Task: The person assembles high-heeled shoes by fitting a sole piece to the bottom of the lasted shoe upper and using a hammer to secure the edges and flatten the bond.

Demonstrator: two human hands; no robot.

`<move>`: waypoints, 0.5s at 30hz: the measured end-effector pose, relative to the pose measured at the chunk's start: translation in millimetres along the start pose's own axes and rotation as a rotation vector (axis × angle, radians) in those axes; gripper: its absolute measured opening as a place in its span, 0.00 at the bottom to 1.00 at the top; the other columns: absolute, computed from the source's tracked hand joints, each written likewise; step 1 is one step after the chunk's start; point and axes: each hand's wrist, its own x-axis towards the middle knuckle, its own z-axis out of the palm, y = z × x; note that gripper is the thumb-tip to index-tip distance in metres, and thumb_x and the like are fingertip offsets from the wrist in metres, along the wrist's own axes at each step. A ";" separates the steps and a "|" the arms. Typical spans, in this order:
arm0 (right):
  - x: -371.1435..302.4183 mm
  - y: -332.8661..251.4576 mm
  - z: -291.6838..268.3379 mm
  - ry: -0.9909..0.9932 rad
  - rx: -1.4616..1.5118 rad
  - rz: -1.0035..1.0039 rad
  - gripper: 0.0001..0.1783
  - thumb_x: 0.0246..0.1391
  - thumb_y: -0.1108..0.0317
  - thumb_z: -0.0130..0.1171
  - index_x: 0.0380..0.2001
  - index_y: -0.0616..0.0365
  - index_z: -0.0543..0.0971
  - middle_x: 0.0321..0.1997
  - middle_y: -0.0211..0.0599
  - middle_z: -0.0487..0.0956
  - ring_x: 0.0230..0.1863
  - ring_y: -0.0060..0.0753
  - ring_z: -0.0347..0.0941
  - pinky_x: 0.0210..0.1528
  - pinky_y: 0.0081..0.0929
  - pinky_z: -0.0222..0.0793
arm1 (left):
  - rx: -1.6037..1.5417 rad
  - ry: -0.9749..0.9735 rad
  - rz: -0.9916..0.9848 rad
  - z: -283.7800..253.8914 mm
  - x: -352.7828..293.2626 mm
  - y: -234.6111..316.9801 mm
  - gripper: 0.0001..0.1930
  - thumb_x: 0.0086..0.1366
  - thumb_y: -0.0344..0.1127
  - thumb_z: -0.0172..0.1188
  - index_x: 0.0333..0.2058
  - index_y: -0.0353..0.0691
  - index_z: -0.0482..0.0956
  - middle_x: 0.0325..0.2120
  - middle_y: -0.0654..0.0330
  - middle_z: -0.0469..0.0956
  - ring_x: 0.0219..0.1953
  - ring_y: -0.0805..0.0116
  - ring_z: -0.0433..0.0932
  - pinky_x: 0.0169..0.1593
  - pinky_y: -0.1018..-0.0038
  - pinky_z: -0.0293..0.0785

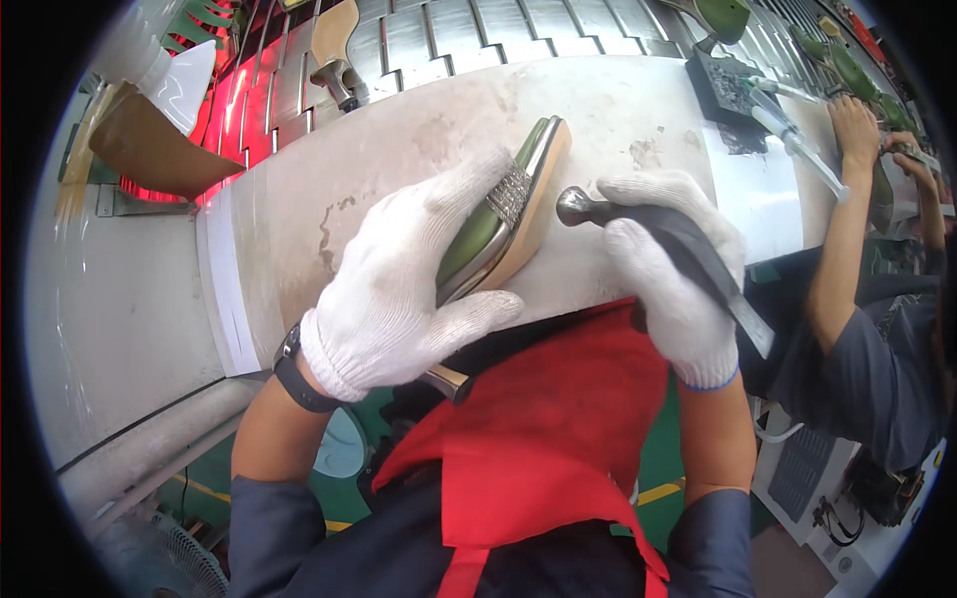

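A green high-heeled shoe (473,242) with a glittery strap lies tilted on its side at the edge of the pale worktop (608,110). Its beige sole faces right. My gloved left hand (384,274) grips the shoe from the left, thumb and fingers around its upper; the heel sticks out below that hand. A hammer (683,239) with a round polished face and a flat wedge-shaped end is held in my gloved right hand (686,329). The round face points at the sole, a short gap away. The hammer's handle is hidden by the hand.
Beyond the worktop runs a slatted metal conveyor (459,35) carrying another shoe (334,45). A brown curved sheet (150,145) stands at left. A black box (726,88) and brushes (797,140) sit at right, beside a co-worker's arm (842,219).
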 end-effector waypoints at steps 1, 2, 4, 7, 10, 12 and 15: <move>1.4 -2.6 0.8 -0.003 0.006 0.005 0.13 0.68 0.73 0.69 0.53 0.65 0.87 0.48 0.38 0.90 0.52 0.30 0.86 0.57 0.30 0.81 | 0.002 -0.004 -0.007 -1.3 -0.6 -4.5 0.47 0.57 0.36 0.80 0.74 0.31 0.69 0.70 0.38 0.74 0.72 0.42 0.75 0.75 0.54 0.68; 3.6 -4.7 0.9 0.019 0.078 0.080 0.13 0.70 0.73 0.68 0.54 0.65 0.87 0.49 0.39 0.90 0.52 0.30 0.86 0.58 0.30 0.81 | -0.009 0.021 0.070 -3.4 -0.3 -8.3 0.45 0.57 0.36 0.81 0.72 0.31 0.72 0.70 0.36 0.74 0.73 0.40 0.75 0.75 0.53 0.69; 9.9 -2.4 -4.1 0.027 0.054 0.126 0.15 0.73 0.71 0.64 0.57 0.67 0.86 0.52 0.42 0.90 0.53 0.31 0.86 0.59 0.32 0.82 | -0.055 0.058 0.133 -3.2 -0.1 -8.3 0.38 0.54 0.34 0.83 0.65 0.35 0.81 0.69 0.29 0.73 0.71 0.33 0.75 0.73 0.50 0.71; 23.1 1.2 -9.8 -0.033 0.066 0.135 0.25 0.75 0.63 0.53 0.61 0.76 0.79 0.57 0.61 0.87 0.59 0.53 0.87 0.66 0.42 0.81 | -0.022 -0.048 0.206 -6.7 4.2 -8.2 0.38 0.52 0.34 0.84 0.63 0.39 0.83 0.70 0.28 0.72 0.71 0.29 0.75 0.73 0.50 0.71; 34.5 -2.3 -7.6 -0.016 0.127 0.151 0.29 0.75 0.60 0.52 0.62 0.80 0.77 0.58 0.65 0.86 0.59 0.58 0.86 0.65 0.44 0.81 | -0.056 -0.081 0.222 -9.6 8.7 -9.2 0.39 0.49 0.36 0.86 0.63 0.43 0.85 0.72 0.26 0.68 0.71 0.27 0.73 0.73 0.50 0.71; 41.2 -7.0 -7.9 -0.023 0.176 0.164 0.32 0.75 0.57 0.52 0.62 0.82 0.77 0.57 0.67 0.85 0.59 0.60 0.86 0.64 0.45 0.82 | -0.071 -0.122 0.260 -12.4 11.9 -11.8 0.42 0.49 0.38 0.88 0.65 0.42 0.83 0.73 0.25 0.66 0.73 0.26 0.72 0.73 0.49 0.72; 41.8 -14.6 -5.8 -0.091 0.112 0.185 0.35 0.74 0.53 0.53 0.61 0.84 0.77 0.57 0.70 0.85 0.58 0.61 0.87 0.65 0.45 0.82 | -0.222 -0.005 0.060 -4.1 4.7 -10.3 0.44 0.51 0.38 0.87 0.67 0.39 0.80 0.73 0.25 0.65 0.73 0.26 0.71 0.73 0.48 0.71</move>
